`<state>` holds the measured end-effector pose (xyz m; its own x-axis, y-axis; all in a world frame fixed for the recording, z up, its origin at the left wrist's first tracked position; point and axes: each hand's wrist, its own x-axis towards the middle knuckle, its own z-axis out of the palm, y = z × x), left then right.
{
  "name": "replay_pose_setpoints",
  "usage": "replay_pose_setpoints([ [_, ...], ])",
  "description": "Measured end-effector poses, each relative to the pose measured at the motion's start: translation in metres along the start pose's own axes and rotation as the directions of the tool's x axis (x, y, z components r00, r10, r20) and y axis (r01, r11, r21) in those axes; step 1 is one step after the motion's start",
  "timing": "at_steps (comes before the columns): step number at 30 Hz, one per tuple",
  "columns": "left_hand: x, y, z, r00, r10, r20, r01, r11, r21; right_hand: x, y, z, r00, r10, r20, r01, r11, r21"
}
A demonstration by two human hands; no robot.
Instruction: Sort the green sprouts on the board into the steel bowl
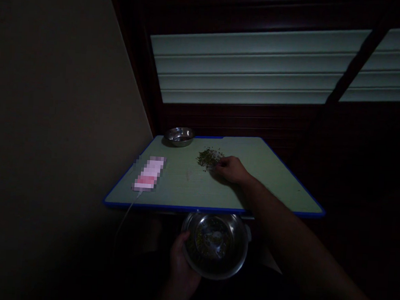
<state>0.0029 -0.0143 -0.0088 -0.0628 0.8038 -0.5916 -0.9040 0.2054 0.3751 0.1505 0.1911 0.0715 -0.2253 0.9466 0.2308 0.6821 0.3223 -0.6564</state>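
Observation:
My left hand point(182, 261) grips the rim of a large metal bowl point(238, 258), thumb over the edge, just below the table's front edge. Small greenish bits lie in the bottom of that bowl. On the table, a loose pile of small green-brown grains or beans point(208, 157) is spread out. At the pile's right side, my right hand point(231, 168) is closed with its fingertips pinched together. Whatever those fingertips hold is too small and dark to make out.
The pale green table point(173, 189) has a blue edge. A small metal bowl point(179, 137) stands at its back left corner. A lit phone point(149, 174) with a white cable point(127, 213) lies at the left. Behind are dark wood doors with pale slatted panels point(253, 67).

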Motion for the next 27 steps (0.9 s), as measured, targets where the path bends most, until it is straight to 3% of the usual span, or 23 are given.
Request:
replay_pose_setpoints([
  [8,0.0022,-0.0006,-0.002,1.0,-0.001,0.024,0.001,1.0,-0.002,-0.001,-0.0012,0.0007,0.998,-0.051,-0.023,0.05,0.998,-0.027],
  [27,-0.0004,-0.0005,0.0016,1.0,0.006,-0.007,-0.006,1.0,0.004,-0.0006,-0.0012,0.0036,0.999,-0.032,-0.018,0.032,0.999,-0.02],
])
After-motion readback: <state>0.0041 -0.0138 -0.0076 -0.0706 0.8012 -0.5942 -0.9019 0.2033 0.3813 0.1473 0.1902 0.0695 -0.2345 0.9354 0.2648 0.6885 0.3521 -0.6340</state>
